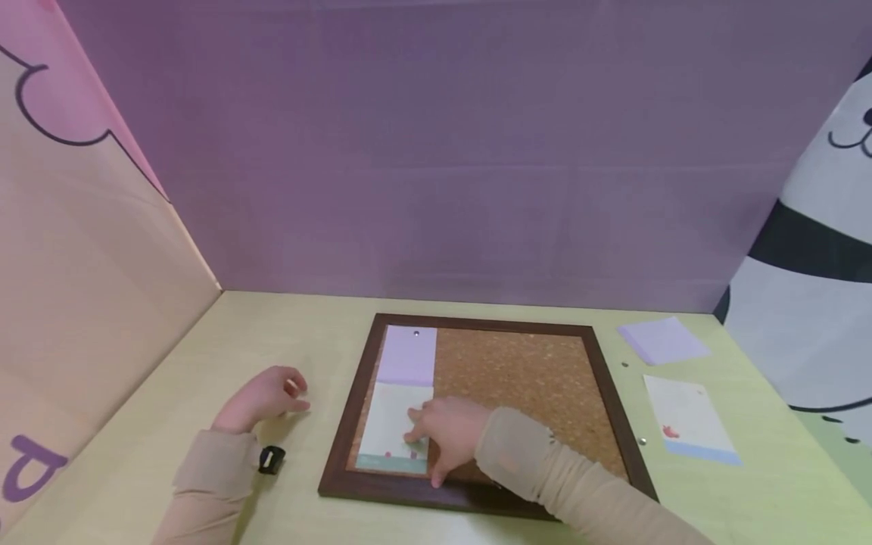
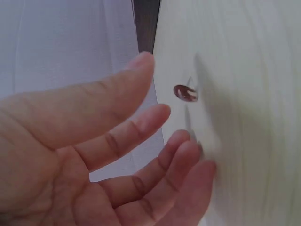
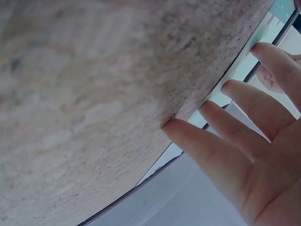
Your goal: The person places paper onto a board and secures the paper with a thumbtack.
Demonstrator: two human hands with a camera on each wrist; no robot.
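A cork board (image 1: 518, 371) with a dark wooden frame lies on the table. Along its left side sit a lilac paper (image 1: 406, 356), with a thumbtack (image 1: 416, 333) at its top, and just below it a white card (image 1: 391, 416) with a green bottom strip. My right hand (image 1: 453, 431) rests on the card's right edge, its fingers spread and fairly straight; no held item shows. Left of the board, my left hand (image 1: 269, 397) hovers with loosely bent fingers and nothing between them. Near its fingertips a small shiny round tack (image 2: 186, 92) is on the table.
At the right of the board lie another lilac paper (image 1: 664, 341) and a white card (image 1: 691, 416) with a blue strip and a red drawing. Two tacks, one farther back (image 1: 624, 365) and one nearer (image 1: 643, 441), are close by. A purple backdrop (image 1: 470, 151) stands behind the table.
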